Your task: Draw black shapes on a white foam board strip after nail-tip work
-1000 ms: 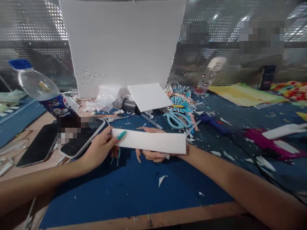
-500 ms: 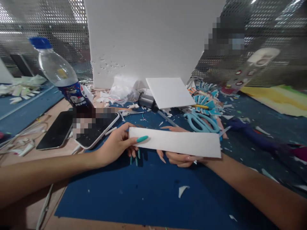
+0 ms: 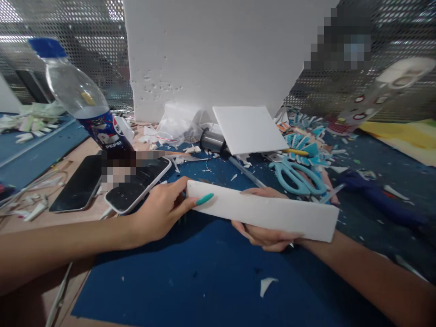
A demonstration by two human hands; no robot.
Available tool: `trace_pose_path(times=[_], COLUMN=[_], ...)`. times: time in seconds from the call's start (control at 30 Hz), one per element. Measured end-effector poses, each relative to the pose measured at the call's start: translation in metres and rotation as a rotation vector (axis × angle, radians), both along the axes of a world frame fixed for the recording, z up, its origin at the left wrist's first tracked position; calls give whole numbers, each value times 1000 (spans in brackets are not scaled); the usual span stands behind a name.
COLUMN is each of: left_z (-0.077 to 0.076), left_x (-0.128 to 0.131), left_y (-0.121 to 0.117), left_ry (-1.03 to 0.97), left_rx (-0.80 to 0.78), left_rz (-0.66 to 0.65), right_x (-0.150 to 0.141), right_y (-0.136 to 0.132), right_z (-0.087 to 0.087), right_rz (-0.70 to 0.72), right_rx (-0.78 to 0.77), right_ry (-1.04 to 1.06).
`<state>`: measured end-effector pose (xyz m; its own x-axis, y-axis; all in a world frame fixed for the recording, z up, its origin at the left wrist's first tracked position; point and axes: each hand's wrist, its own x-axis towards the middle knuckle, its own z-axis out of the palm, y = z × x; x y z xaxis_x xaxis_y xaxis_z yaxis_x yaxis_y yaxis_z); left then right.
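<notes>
Two hands and a white strip above the desk [image 3: 41, 302]. The strip [image 3: 260, 209] was held off the blue mat [image 3: 170, 286], its broad face turned toward the person. The left hand [image 3: 153, 215] pinched one end narrowly, thumb flat on the near face, the other fingers mostly hidden behind. The right hand [image 3: 267, 236] lay behind the middle and far end, its fingers curled around the lower edge; how tightly they closed could not be told.

The material looked like foam board: probably very light, fairly stiff along its length, not slippery, yet easily dented by a long nail or snapped by bending. The better hold would be with finger pads flat on both faces, near the ends, with the middle supported.

Beyond the right fingers lay blue scissors [image 3: 303, 179] and, farther off, a white square [image 3: 250, 129]. Beside the left fingers lay a phone [image 3: 136, 186]; nearer than the right fingers, a scrap [image 3: 267, 286].
</notes>
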<state>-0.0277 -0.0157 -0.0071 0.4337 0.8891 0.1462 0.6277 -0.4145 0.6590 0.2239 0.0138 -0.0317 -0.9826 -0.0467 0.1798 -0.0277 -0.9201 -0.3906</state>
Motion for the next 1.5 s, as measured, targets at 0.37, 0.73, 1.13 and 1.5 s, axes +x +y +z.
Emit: trace_pose_path(times=[0.37, 0.73, 1.13, 1.5], left_z=[19, 36, 17, 29], left_x=[-10, -8, -8, -12], left_y=[11, 15, -4, 17], left_ry=[594, 708, 420, 577], left_rx=[1090, 1339, 1393, 1173], left_rz=[-218, -393, -597, -33], right_x=[2, 1, -1, 2], right_y=[-4, -4, 3, 0], right_z=[2, 1, -4, -1], right_rz=[38, 21, -20, -128], right_rx=[-72, -91, -12, -12], right_ry=[-52, -54, 22, -52])
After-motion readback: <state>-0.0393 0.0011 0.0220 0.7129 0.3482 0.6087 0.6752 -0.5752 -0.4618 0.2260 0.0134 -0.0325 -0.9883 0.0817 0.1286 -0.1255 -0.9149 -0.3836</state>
